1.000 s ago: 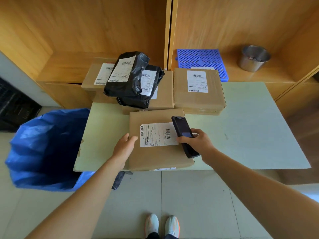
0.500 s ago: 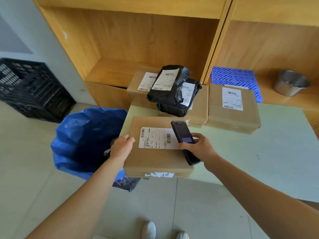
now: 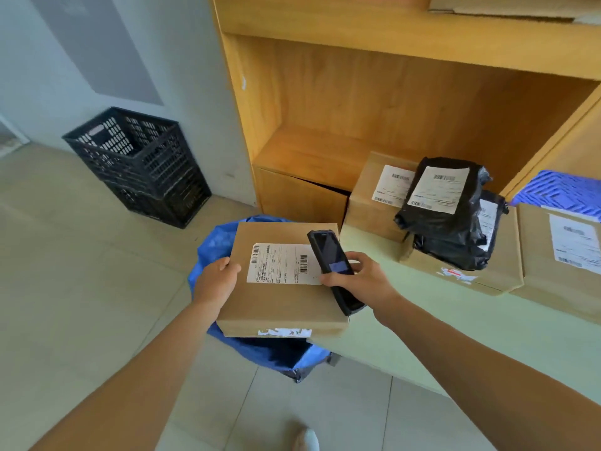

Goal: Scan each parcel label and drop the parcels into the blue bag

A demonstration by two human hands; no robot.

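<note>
A flat brown cardboard parcel (image 3: 279,301) with a white label (image 3: 283,263) hangs over the open blue bag (image 3: 211,252), off the table's left edge. My left hand (image 3: 216,281) grips its left edge, thumb on top. My right hand (image 3: 361,278) holds a black handheld scanner (image 3: 331,262) over the parcel's right side, its head beside the label's barcode. The bag is mostly hidden under the parcel.
More parcels stand on the pale green table (image 3: 422,333) at right: cardboard boxes (image 3: 374,203) and two black poly mailers (image 3: 445,203) stacked on them. A black plastic crate (image 3: 140,164) sits on the floor by the wall. Wooden shelving (image 3: 357,102) rises behind.
The parcel has gone left off the table to above the blue bag, held by both hands. My view has swung left, and the scanner has stayed by the label.
</note>
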